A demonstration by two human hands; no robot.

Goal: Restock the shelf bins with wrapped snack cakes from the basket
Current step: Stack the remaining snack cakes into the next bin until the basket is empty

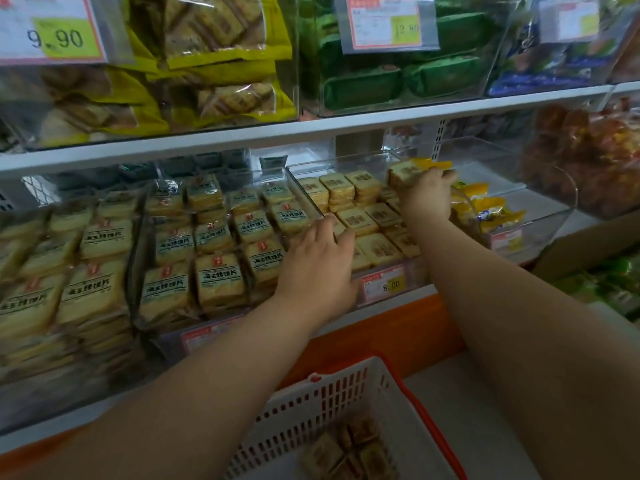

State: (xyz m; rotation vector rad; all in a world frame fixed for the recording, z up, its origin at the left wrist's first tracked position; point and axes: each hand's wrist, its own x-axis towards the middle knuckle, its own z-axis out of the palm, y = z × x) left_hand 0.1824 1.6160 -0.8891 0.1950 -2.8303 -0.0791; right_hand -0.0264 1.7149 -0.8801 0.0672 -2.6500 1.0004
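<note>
A clear shelf bin (391, 282) in the middle of the lower shelf holds several wrapped snack cakes (360, 220) stacked flat. My right hand (427, 199) reaches deep into this bin and grips one wrapped snack cake (405, 173) at the back right, tilted up. At the bin's front left, my left hand (320, 261) rests on the cakes with its fingers spread over them. Below, a white basket (311, 410) with red handles holds a few more wrapped cakes (349, 448).
Left bins hold several yellow wrapped cakes with dark labels (218, 282). To the right, a clear bin has yellow packets (485, 209). The upper shelf carries bins of yellow (214, 64) and green packs (408, 77). An orange ledge (381, 334) runs under the shelf.
</note>
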